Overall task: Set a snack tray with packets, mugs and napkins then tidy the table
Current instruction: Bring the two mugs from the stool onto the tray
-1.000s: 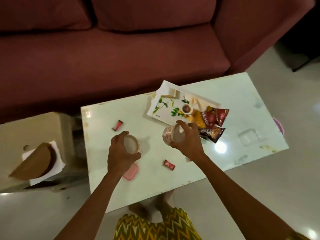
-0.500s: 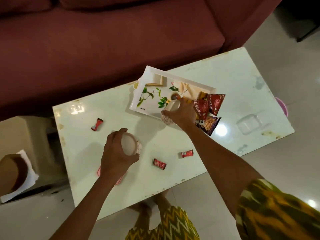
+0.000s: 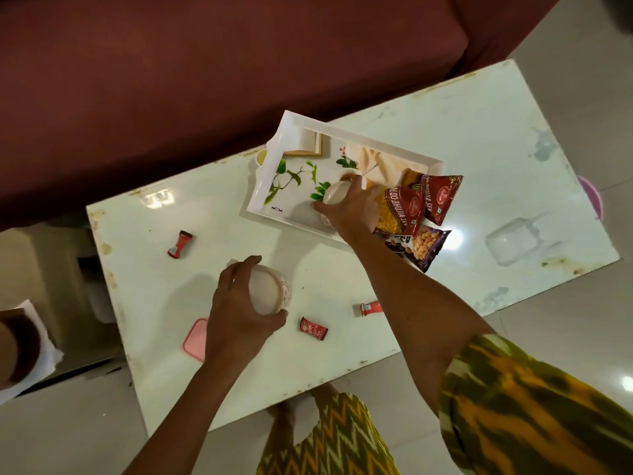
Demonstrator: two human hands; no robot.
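Note:
A white tray [image 3: 291, 132] with a leaf print lies at the far side of the pale table [image 3: 445, 138]. My right hand [image 3: 352, 210] grips a patterned mug [image 3: 334, 195] over the tray's near edge. Red snack packets [image 3: 436, 197] and a dark peanut packet [image 3: 423, 246] overlap the tray's right end. My left hand [image 3: 236, 313] holds a second mug [image 3: 269, 293] above the table's near middle. Folded paper [image 3: 310, 142] sits in the tray's far corner.
Three small red sweets [image 3: 180, 244] [image 3: 313, 329] [image 3: 370, 307] lie loose on the table. A pink lid [image 3: 194, 341] rests near the front edge, partly under my left wrist. A clear plastic lid [image 3: 513, 240] is at the right. A maroon sofa [image 3: 205, 80] stands behind.
My right hand has carried its mug from mid-table up over the tray. My left hand has stayed above the table with the other mug. The camera has moved closer.

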